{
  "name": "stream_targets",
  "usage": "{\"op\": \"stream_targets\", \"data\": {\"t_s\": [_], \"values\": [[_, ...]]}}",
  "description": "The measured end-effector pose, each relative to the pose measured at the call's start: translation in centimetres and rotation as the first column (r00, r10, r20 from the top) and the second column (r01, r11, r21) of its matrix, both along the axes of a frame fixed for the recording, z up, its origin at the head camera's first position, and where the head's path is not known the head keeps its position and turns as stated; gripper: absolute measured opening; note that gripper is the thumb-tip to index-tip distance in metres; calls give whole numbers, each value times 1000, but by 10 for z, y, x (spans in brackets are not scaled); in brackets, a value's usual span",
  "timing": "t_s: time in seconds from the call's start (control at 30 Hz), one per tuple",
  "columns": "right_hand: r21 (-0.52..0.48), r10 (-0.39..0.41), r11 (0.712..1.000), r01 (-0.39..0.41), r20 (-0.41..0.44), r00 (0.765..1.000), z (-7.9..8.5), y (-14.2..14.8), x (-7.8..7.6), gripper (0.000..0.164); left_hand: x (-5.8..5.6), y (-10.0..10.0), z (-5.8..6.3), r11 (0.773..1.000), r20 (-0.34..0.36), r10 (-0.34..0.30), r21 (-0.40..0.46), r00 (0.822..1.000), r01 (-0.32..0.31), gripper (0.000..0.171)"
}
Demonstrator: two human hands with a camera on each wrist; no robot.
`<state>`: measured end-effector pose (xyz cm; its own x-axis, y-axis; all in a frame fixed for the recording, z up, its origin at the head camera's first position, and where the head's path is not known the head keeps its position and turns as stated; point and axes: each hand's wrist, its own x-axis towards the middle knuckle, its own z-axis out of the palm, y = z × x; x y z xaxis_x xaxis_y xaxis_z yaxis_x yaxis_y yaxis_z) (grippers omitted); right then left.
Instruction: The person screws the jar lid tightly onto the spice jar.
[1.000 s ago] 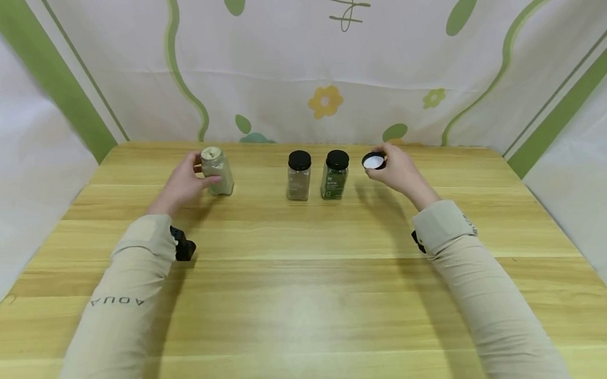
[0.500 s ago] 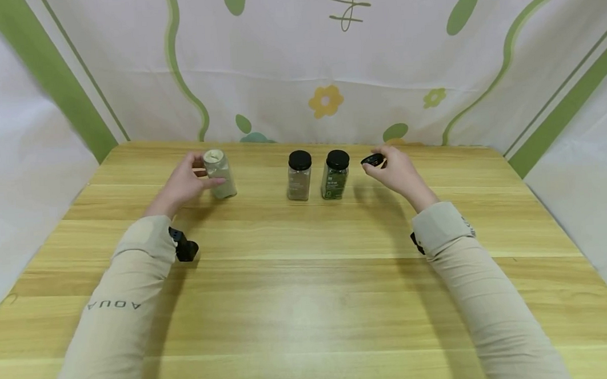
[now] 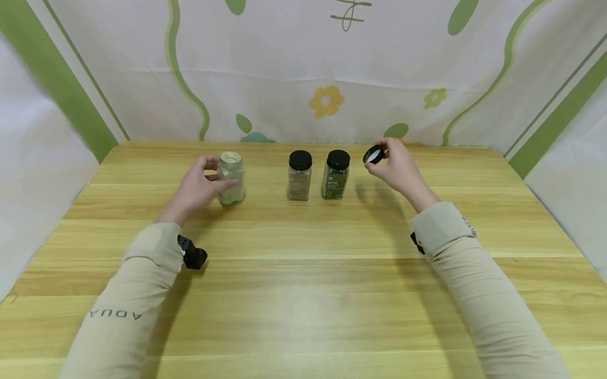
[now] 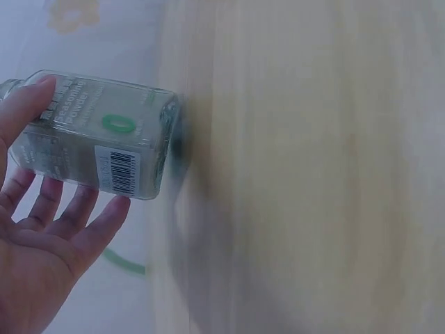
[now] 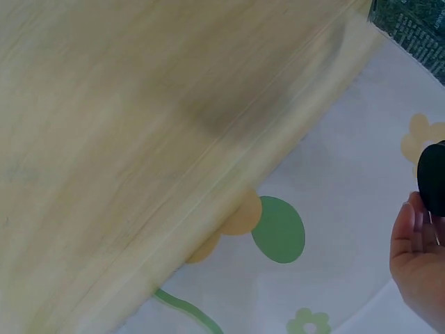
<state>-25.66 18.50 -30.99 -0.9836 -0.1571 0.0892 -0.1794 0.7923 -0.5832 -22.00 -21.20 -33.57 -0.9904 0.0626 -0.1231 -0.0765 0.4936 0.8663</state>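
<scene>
In the head view my left hand grips a lidless glass jar of pale seasoning powder, thumb on its front and fingers behind. The left wrist view gives its label and barcode; the jar has its base close to the wood, and whether they touch I cannot tell. Over on the right, my right hand pinches a black lid by its edge, tilted so the white inside partly shows. The right wrist view catches just part of that lid at its edge.
Between my hands stand two upright jars with black lids: one of brownish powder and one of green flakes. The wooden table meets a patterned white cloth behind.
My left hand has carried the lidless jar a little to the right and nearer to me. The black lid has turned back and forth in my right hand, which otherwise stays nearly in place.
</scene>
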Motion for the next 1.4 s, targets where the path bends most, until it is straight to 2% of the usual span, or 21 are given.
{"op": "stream_targets", "data": {"t_s": [0.37, 0.57, 0.73, 0.93, 1.17, 1.4], "values": [[-8, 36, 999, -36, -40, 999, 3, -3, 3, 61, 5, 16, -4, 998, -19, -39, 49, 999, 40, 72], [-82, 18, 996, -23, -64, 998, 4, -7, 4, 59, 7, 24, -3, 997, -23, -43, 67, 999, 44, 72], [-132, -7, 991, -9, -119, 993, 5, -9, 4, 56, 8, 33, -1, 996, -19, -61, 70, 998, 62, 72], [-132, 6, 991, -31, -188, 982, 9, -13, 5, 54, 8, 43, -1, 993, -21, -106, 51, 994, 107, 71], [-103, 39, 993, -59, -181, 983, 15, -22, 8, 57, 9, 57, -2, 988, -26, -147, 44, 989, 148, 67], [-111, 103, 986, -123, -172, 980, 21, -37, 15, 60, 9, 71, -4, 978, -54, -194, 66, 979, 198, 65]]}}
